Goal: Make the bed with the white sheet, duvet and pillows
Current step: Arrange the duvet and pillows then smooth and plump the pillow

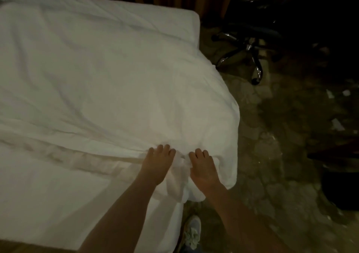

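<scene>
Both hands, left hand [156, 163] and right hand [204, 167], grip a bunched fold of the white duvet [108, 82] at lower centre; it covers the bed across the frame's left. Soft, light, floppy: best held at its edge.

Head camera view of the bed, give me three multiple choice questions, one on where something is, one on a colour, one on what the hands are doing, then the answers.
1. Where is the office chair?
A. On the floor beyond the bed's far right corner
B. On top of the bed
C. Behind the person's shoe

2. What colour is the duvet?
A. Brown
B. White
C. Blue

3. What are the left hand and right hand doing?
A. Hanging free
B. Both gripping bunched duvet fabric
C. Holding a pillow

Answers: 1 A, its wheeled base stands by that corner; 2 B, the cover is plainly white; 3 B, curled fingers dig into the gathered edge.
</scene>
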Demonstrator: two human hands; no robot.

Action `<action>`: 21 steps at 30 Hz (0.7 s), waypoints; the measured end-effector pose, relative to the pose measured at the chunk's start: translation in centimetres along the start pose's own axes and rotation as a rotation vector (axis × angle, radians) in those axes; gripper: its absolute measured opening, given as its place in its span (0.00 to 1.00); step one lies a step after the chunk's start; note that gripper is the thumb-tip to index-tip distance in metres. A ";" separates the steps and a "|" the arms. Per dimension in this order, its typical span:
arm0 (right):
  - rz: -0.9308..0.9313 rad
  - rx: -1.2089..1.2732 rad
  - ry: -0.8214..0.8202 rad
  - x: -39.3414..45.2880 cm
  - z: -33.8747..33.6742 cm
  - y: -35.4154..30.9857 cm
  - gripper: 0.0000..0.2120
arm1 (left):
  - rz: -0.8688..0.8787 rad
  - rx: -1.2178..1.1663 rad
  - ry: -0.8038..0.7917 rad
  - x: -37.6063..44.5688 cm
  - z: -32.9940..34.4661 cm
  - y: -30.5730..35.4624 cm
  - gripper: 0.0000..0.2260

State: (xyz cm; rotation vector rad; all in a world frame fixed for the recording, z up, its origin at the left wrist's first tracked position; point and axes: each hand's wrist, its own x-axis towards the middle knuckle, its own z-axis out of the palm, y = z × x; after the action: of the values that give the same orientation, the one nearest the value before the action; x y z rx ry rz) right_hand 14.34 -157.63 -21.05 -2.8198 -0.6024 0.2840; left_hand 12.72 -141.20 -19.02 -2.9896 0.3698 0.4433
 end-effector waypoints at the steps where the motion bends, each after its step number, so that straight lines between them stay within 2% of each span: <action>1: 0.001 0.001 -0.010 -0.3 -0.8 -0.1 0.12 | -0.013 -0.002 0.043 0.4 -1.1 0.4 0.21; 2: 0.003 0.007 -0.036 -0.5 -1.6 -0.1 0.10 | -0.010 0.008 0.047 0.9 -2.0 0.6 0.18; 5: -0.037 0.003 -0.045 -0.7 -3.8 0.4 0.17 | 0.015 0.059 0.014 0.5 -5.4 0.7 0.10; 7: -0.138 -0.041 0.058 0.1 -6.4 0.4 0.17 | 0.027 0.089 0.101 -0.1 -7.2 -0.1 0.06; 8: -0.170 -0.069 0.053 0.4 -8.1 0.4 0.16 | 0.020 0.091 0.098 -0.2 -8.4 -0.4 0.05; 11: -0.181 -0.157 0.088 1.9 -12.5 1.1 0.18 | -0.007 0.042 0.232 -0.6 -13.9 -0.4 0.13; 12: -0.201 -0.174 0.173 2.4 -13.9 1.1 0.19 | -0.045 0.073 0.274 0.0 -14.7 -0.4 0.14; 13: -0.215 -0.186 0.259 2.8 -14.5 1.1 0.18 | -0.101 0.100 0.232 0.2 -15.3 -0.3 0.14; 15: -0.184 -0.195 0.279 1.8 -13.3 0.9 0.16 | -0.123 0.089 0.249 -0.6 -13.4 0.4 0.13; 16: -0.180 -0.198 0.241 0.3 -10.8 1.0 0.13 | -0.078 0.131 0.237 -1.7 -11.3 0.9 0.11; 17: -0.177 -0.187 0.138 -1.9 -7.6 1.0 0.10 | -0.040 0.122 0.143 -2.8 -8.2 1.6 0.09; 19: -0.183 -0.167 -0.169 -7.7 0.1 0.9 0.07 | -0.011 0.084 -0.059 -5.9 -2.1 3.1 0.06; 20: -0.147 -0.192 -0.294 -10.2 2.9 1.2 0.06 | 0.001 0.100 -0.140 -7.2 -0.3 3.7 0.07; 21: -0.114 -0.212 -0.381 -12.0 5.1 1.9 0.05 | -0.038 0.067 -0.301 -8.1 0.1 4.0 0.11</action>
State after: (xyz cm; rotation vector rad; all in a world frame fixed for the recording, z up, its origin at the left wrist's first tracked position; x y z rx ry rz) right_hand 3.05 -163.36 -24.79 -2.9344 -0.9179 0.7893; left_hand 4.15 -143.28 -16.95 -2.7993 0.2923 0.8440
